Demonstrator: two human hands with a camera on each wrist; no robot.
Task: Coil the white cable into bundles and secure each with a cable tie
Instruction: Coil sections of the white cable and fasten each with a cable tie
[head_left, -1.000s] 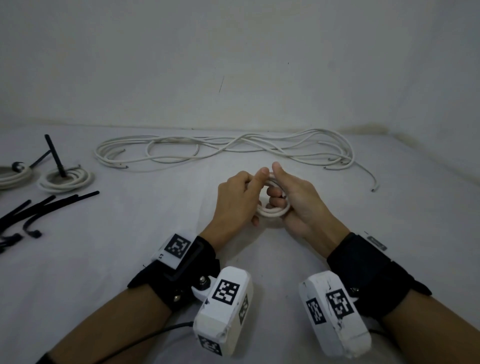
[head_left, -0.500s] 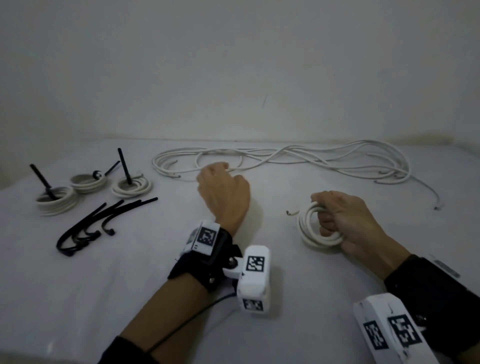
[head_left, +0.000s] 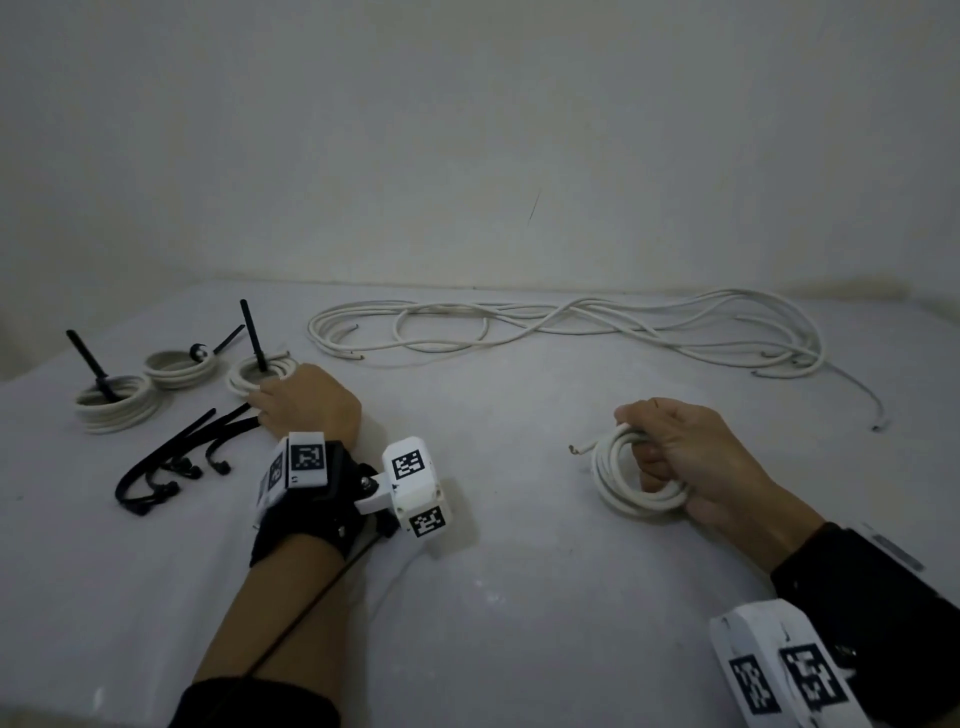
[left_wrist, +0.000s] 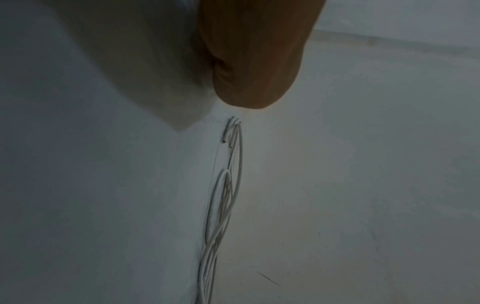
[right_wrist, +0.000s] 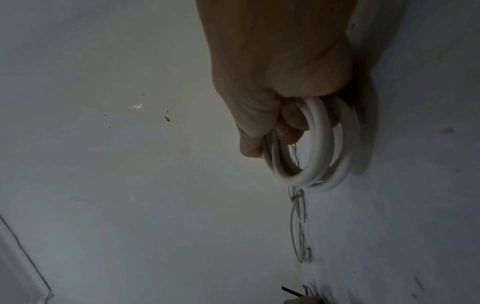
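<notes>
My right hand (head_left: 655, 459) grips a small coil of white cable (head_left: 631, 486) just above the table, one cut end sticking out to the left. The right wrist view shows the fingers (right_wrist: 288, 131) curled through the coil (right_wrist: 320, 156). My left hand (head_left: 263, 408) is far to the left, its fingertips over the near ends of the black cable ties (head_left: 176, 457) and beside a tied bundle (head_left: 272, 371). Its fingers are hidden under the hand. The left wrist view shows only the hand's underside (left_wrist: 254, 61). A long loose white cable (head_left: 571, 322) lies across the back.
Two more tied white bundles (head_left: 117, 408) (head_left: 179, 366) with upright black tie tails sit at the far left. The white table (head_left: 519, 597) meets a plain wall at the back. The loose cable's free end (head_left: 878, 426) trails toward the right.
My left hand let go of the coil and swept left to the black ties. My right hand kept the coil and drew it to the right. The view swung left.
</notes>
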